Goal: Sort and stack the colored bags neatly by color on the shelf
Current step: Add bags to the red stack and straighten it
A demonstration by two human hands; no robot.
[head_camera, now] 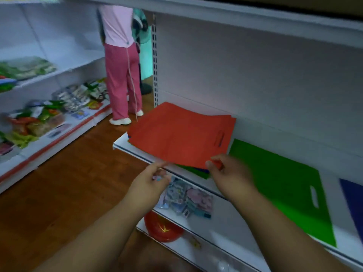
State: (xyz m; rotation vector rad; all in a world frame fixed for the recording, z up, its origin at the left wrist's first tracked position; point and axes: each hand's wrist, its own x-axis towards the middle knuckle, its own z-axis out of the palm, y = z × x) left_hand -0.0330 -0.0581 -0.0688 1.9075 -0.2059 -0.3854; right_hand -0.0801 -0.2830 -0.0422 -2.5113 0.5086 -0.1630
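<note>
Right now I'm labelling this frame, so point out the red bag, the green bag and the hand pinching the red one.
red bag (pixel 176 134), head view, middle of its top face.
green bag (pixel 282 183), head view, flat middle.
right hand (pixel 229 173), head view, back of the hand.

Matt red bags (pixel 180 134), glossy wood floor (pixel 64 193)

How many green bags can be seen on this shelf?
2. One green bag lies flat on the shelf, right of the red bags. Another green bag's edge pokes out beneath the red ones. More may be hidden in that pile.
</note>
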